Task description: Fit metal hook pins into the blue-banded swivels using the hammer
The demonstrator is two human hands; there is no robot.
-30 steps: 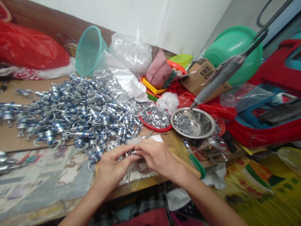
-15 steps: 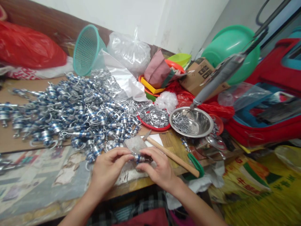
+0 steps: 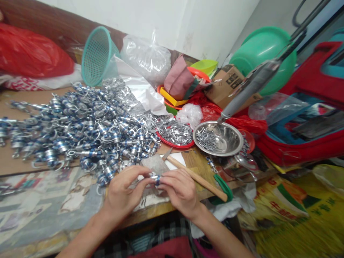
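Between my two hands is a small silver-and-blue metal fitting (image 3: 156, 180), like those in the heap. My left hand (image 3: 126, 190) pinches its left end between thumb and fingers. On the other end the fingers of my right hand (image 3: 180, 188) are closed, hiding part of it. Just behind the fitting lies a grey block (image 3: 155, 163). A hammer with a wooden handle (image 3: 200, 178) rests beside my right hand. Left of my hands spreads a big heap of silver-and-blue metal fittings (image 3: 88, 129), many with hooks or rings.
A red tray of small metal pieces (image 3: 174, 144) and a steel bowl of metal pins (image 3: 233, 143) stand behind my hands. A grey electric screwdriver (image 3: 236, 96) hangs over the bowl. A teal basket (image 3: 98, 57) and a green basin (image 3: 268, 53) stand farther back.
My right hand's fingers have closed farther over the fitting, so less of it shows. My left hand has shifted slightly, still pinching it. The tools and containers stay put.
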